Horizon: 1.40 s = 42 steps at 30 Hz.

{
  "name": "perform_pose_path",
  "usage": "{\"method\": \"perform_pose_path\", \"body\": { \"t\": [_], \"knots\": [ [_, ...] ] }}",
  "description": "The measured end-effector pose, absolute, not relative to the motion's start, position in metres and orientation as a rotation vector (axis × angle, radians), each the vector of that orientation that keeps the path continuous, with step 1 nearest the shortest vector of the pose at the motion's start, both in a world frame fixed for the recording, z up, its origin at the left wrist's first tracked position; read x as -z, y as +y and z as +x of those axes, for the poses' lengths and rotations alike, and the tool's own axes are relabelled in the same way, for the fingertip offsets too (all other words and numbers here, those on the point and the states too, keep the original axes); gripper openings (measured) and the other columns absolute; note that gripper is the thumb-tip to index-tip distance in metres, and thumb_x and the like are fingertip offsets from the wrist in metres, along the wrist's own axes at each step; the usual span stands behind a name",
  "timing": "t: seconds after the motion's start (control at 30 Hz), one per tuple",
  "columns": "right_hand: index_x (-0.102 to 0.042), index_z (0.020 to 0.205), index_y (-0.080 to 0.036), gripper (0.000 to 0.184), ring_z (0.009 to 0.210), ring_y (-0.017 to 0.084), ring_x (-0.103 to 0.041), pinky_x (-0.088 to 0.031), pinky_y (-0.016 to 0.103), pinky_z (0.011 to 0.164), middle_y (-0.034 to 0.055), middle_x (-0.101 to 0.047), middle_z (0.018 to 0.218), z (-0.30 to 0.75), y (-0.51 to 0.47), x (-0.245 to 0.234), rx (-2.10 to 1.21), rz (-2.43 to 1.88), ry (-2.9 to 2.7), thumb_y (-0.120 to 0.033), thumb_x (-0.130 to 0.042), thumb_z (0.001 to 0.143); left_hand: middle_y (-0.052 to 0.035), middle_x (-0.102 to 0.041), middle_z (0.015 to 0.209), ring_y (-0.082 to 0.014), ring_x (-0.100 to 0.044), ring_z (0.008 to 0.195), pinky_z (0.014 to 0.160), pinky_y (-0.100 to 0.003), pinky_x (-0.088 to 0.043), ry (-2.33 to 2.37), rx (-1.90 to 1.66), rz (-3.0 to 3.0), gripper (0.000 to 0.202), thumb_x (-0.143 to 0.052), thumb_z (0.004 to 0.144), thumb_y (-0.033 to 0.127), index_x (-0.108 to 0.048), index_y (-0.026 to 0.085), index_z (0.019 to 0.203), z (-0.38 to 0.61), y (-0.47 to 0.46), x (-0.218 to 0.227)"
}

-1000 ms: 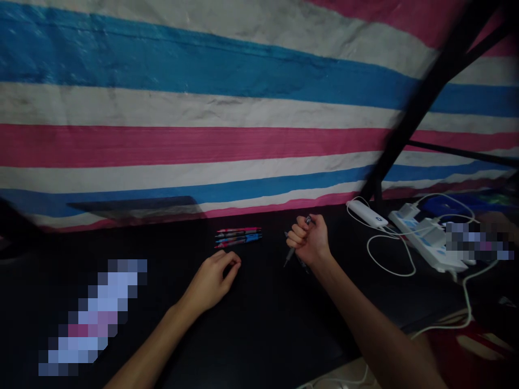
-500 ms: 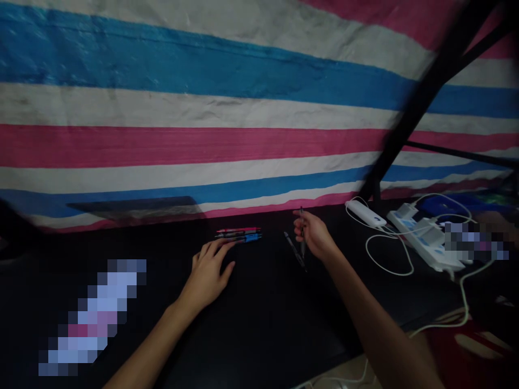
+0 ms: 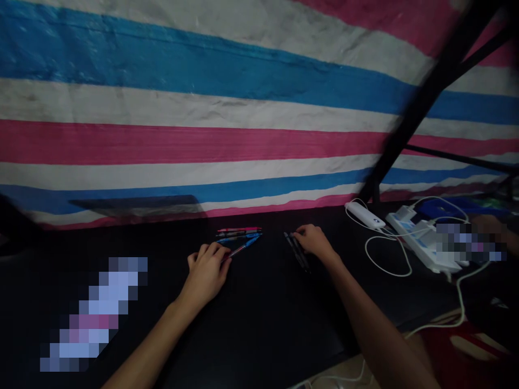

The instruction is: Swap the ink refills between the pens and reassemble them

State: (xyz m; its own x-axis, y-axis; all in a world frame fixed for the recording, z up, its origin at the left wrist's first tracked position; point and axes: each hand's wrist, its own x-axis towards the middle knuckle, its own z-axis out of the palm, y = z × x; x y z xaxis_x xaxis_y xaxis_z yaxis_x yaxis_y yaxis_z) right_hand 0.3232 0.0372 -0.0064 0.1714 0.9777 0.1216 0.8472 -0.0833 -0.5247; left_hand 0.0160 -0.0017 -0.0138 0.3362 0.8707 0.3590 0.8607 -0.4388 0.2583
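Note:
My left hand (image 3: 207,271) is closed around the near end of a pen (image 3: 245,246), which points up and right with its bluish end leaving the fingers. Just beyond it, a red pen (image 3: 244,230) and a dark pen (image 3: 232,234) lie side by side, with a blue pen (image 3: 250,235) partly behind the held one. My right hand (image 3: 315,241) has its fingers pinched at the upper end of a black pen (image 3: 299,250). A second black pen (image 3: 292,249) lies close along its left side, both slanting on the black table (image 3: 259,324).
A white power strip (image 3: 421,243) with plugs and cables stands at the right, beside a white charger-like box (image 3: 365,214). A blurred-out bright object (image 3: 93,313) lies at the left. Striped sheeting (image 3: 203,146) hangs behind, crossed by a black metal post (image 3: 405,124). Another person's hand (image 3: 492,229) shows far right.
My right hand has lowered the black pen from upright to lying beside the other one. My left hand has taken hold of a pen and drawn its near end away from the group.

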Motion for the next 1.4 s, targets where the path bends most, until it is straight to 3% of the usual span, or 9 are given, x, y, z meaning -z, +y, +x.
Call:
{"method": "perform_pose_path", "body": {
  "t": [0.23,0.43,0.8,1.17,1.3,1.4],
  "knots": [
    [-0.072,0.091,-0.018,0.025,0.087,0.025,-0.064,-0.044,0.030,0.073,0.0113,-0.070,0.089,0.3229,0.0372,0.0058,-0.368,-2.020,-1.813,-0.034,-0.057,0.079,-0.0072,-0.065,0.095,-0.0258,-0.054,0.090,0.072,-0.038,-0.036,1.648,-0.752,2.469,0.018,-0.046,0.086,0.025,-0.062,0.023,0.095,0.0152,0.0000,0.0140],
    [-0.069,0.102,-0.018,0.033,0.081,0.022,-0.064,-0.043,0.026,0.066,0.0091,-0.069,0.090,0.3228,0.0371,0.0031,-0.368,-2.070,-1.820,-0.028,-0.067,0.070,-0.0054,-0.066,0.096,-0.0248,-0.056,0.092,0.073,-0.036,-0.034,1.698,-0.750,2.394,0.019,-0.046,0.086,0.025,-0.062,0.024,0.097,0.0170,0.0004,0.0118],
    [-0.069,0.101,-0.016,0.025,0.078,0.018,-0.065,-0.044,0.023,0.067,0.0084,-0.070,0.086,0.3177,0.0355,0.0005,-0.388,-2.049,-1.828,-0.018,-0.059,0.078,-0.0049,-0.067,0.095,-0.0247,-0.057,0.092,0.074,-0.035,-0.032,1.636,-0.772,2.382,0.020,-0.047,0.086,0.027,-0.064,0.024,0.096,0.0177,-0.0001,0.0104],
    [-0.071,0.093,-0.018,0.022,0.084,0.024,-0.065,-0.043,0.027,0.073,0.0110,-0.070,0.086,0.3244,0.0391,0.0030,-0.283,-2.136,-1.818,-0.013,-0.056,0.078,-0.0056,-0.068,0.094,-0.0244,-0.057,0.091,0.074,-0.036,-0.031,1.635,-0.784,2.392,0.021,-0.047,0.087,0.028,-0.064,0.023,0.097,0.0186,0.0000,0.0108],
    [-0.071,0.088,-0.018,0.021,0.083,0.027,-0.064,-0.043,0.031,0.070,0.0124,-0.068,0.083,0.3219,0.0347,-0.0009,-0.219,-2.160,-1.794,-0.031,-0.055,0.083,-0.0052,-0.068,0.094,-0.0241,-0.058,0.091,0.074,-0.036,-0.030,1.645,-0.773,2.385,0.021,-0.048,0.086,0.028,-0.065,0.024,0.097,0.0183,-0.0002,0.0094],
    [-0.069,0.081,-0.020,0.029,0.079,0.027,-0.063,-0.042,0.031,0.063,0.0106,-0.067,0.080,0.3183,0.0306,-0.0028,-0.176,-2.171,-1.805,-0.047,-0.060,0.077,-0.0050,-0.068,0.096,-0.0242,-0.058,0.092,0.074,-0.036,-0.030,1.642,-0.780,2.390,0.021,-0.047,0.087,0.029,-0.065,0.024,0.097,0.0177,0.0001,0.0099]
  ]
}}
